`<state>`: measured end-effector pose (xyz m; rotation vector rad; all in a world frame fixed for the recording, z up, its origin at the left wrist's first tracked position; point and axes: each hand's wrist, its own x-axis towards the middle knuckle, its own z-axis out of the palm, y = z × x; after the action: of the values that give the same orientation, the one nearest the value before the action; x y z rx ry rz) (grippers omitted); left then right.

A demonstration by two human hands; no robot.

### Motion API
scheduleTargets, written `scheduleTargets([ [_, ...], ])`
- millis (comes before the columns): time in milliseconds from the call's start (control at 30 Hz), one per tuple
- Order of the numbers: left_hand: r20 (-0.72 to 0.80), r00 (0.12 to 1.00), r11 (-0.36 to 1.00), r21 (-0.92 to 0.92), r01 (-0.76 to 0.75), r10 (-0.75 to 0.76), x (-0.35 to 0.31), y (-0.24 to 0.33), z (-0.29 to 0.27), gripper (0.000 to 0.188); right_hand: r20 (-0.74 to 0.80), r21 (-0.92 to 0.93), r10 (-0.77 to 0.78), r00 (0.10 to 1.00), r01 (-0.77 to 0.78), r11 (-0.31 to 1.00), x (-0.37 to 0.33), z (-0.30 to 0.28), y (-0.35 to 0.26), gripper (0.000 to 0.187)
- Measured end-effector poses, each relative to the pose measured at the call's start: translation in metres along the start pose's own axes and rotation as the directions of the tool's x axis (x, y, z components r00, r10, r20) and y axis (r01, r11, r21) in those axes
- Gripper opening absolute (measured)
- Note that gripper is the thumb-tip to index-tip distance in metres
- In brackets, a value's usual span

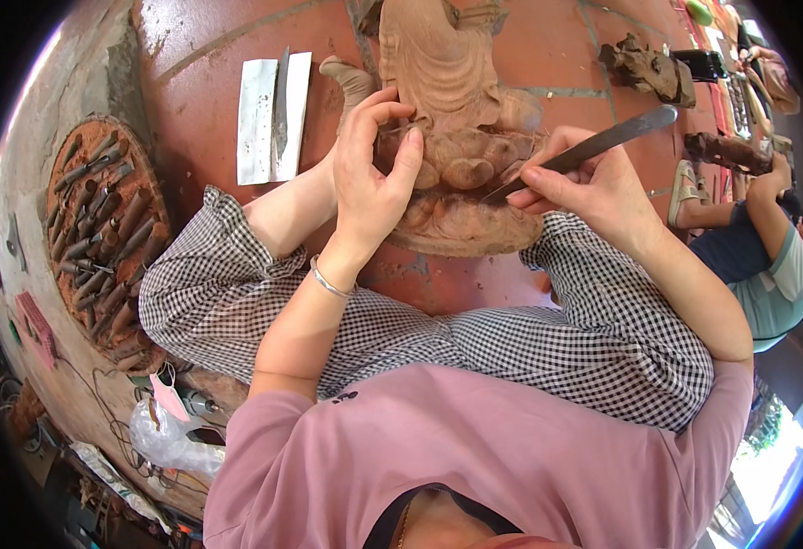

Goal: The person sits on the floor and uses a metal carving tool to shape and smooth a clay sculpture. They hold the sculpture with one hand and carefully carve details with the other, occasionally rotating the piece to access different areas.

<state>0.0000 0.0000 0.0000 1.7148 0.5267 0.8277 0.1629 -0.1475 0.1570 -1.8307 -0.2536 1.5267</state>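
Note:
A carved wooden statue (447,69) with draped folds stands on the floor between my legs, on a rounded base (470,227) with petal-like bumps. My left hand (374,169) grips the statue's left side just above the base, thumb and fingers curved against the wood. In my right hand (594,183) is a flat, dark metal carving knife (616,133), pinched near its lower end. Its narrow tip points left and down and meets the carved base; the broad rounded end sticks out to the upper right.
At left, a round tray (152,197) holds several chisels and gouges. White strips (257,119) with a thin blade (282,96) lie on the tiled floor. A rough wood piece (647,69) lies upper right. A co-worker (781,284) sits at right by a dark carved piece (729,154).

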Motion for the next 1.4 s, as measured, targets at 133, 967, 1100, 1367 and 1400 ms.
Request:
scheduleTargets([
  [133, -0.004, 1.0, 0.999, 0.032, -0.016, 0.016, 0.004, 0.0, -0.006, 0.026, -0.027, -0.306, -0.28, 0.96, 0.258, 0.916, 0.009, 0.003, 0.007, 0.021],
  [967, -0.005, 1.0, 1.0, -0.023, -0.001, 0.001, 0.003, -0.005, -0.006, 0.024, 0.111, -0.636, -0.626, 0.772, 0.54, 0.552, 0.017, 0.015, 0.007, 0.018],
  [1100, -0.071, 0.992, 0.994, -0.031, -0.103, 0.1, 0.004, 0.011, -0.015, 0.019, 0.144, -0.564, -0.551, 0.822, 0.525, 0.637, 0.013, 0.02, -0.003, 0.019],
  [1367, 0.055, 0.918, 0.92, -0.035, -0.39, 0.392, 0.003, 0.043, -0.011, 0.035, 0.414, -0.259, 0.034, 0.91, 0.082, 0.962, 0.002, 0.026, -0.019, 0.032],
  [1400, 0.062, 0.893, 0.894, 0.021, -0.447, 0.445, 0.001, 0.037, -0.009, 0.037, 0.418, -0.371, 0.12, 0.9, 0.048, 0.927, 0.003, 0.025, -0.019, 0.031],
])
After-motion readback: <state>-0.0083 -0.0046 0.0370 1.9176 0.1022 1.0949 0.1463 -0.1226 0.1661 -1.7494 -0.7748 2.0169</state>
